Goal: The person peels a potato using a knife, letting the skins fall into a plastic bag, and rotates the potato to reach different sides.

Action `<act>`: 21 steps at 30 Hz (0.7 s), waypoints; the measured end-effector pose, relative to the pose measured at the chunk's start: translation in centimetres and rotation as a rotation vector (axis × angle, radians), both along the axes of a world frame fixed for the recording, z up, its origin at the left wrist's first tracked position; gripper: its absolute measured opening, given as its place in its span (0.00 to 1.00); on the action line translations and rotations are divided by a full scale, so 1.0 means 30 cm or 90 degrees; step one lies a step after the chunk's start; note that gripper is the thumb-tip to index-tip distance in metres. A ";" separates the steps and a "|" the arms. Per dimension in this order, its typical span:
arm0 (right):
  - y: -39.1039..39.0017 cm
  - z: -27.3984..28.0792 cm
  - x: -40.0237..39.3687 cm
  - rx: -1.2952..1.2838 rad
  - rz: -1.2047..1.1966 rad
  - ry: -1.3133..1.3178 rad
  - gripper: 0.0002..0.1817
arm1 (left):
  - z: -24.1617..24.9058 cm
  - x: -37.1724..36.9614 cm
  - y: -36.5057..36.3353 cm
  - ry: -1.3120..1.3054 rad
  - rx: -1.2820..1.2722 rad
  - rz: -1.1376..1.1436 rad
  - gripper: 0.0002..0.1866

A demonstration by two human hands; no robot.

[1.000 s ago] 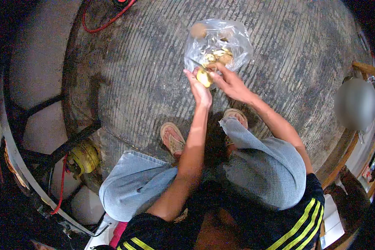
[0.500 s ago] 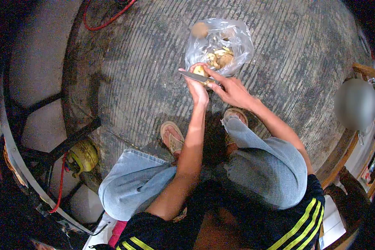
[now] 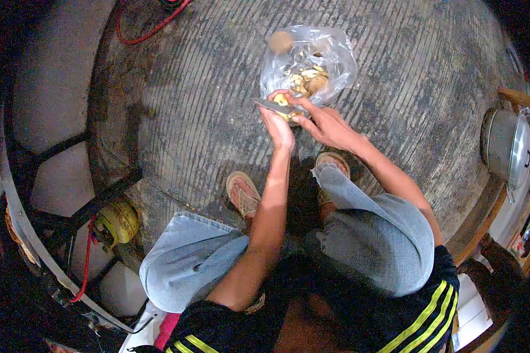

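Observation:
My left hand (image 3: 276,125) is closed around a potato (image 3: 281,99) whose pale yellow flesh shows where the skin is off. In my right hand (image 3: 330,127) is a knife (image 3: 270,106), its blade lying across the potato and pointing left. My right fingers reach over to the potato's near side. Just beyond both hands, a clear plastic bag (image 3: 344,63) lies open on the floor. Pale peelings (image 3: 307,74) and a brown potato (image 3: 317,84) are inside it. Another round brown potato (image 3: 281,42) shows at the bag's far left.
The grey ribbed floor (image 3: 206,88) spreads around my sandalled feet. To the right stands a metal pot (image 3: 496,144) with a lid. A green gas cylinder (image 3: 119,220) and a red hose (image 3: 83,270) are at the left, by a black metal frame (image 3: 109,191).
The knife and potato have shifted slightly in my hands, and more yellow flesh shows under the blade. Both arms stay in nearly the same place.

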State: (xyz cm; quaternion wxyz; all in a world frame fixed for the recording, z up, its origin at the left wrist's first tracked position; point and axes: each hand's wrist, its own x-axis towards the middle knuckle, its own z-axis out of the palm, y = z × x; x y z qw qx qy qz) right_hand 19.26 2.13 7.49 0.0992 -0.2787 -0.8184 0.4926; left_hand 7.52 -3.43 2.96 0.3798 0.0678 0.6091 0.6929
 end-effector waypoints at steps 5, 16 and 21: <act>0.000 -0.010 -0.007 0.006 0.000 -0.032 0.23 | 0.007 0.009 0.007 -0.058 -0.008 0.045 0.32; 0.027 -0.040 0.008 -0.147 0.050 0.036 0.26 | -0.043 -0.005 -0.007 -0.009 -0.044 0.001 0.36; 0.031 -0.003 0.008 -0.089 0.054 0.000 0.25 | -0.029 0.002 -0.008 0.014 -0.039 0.001 0.36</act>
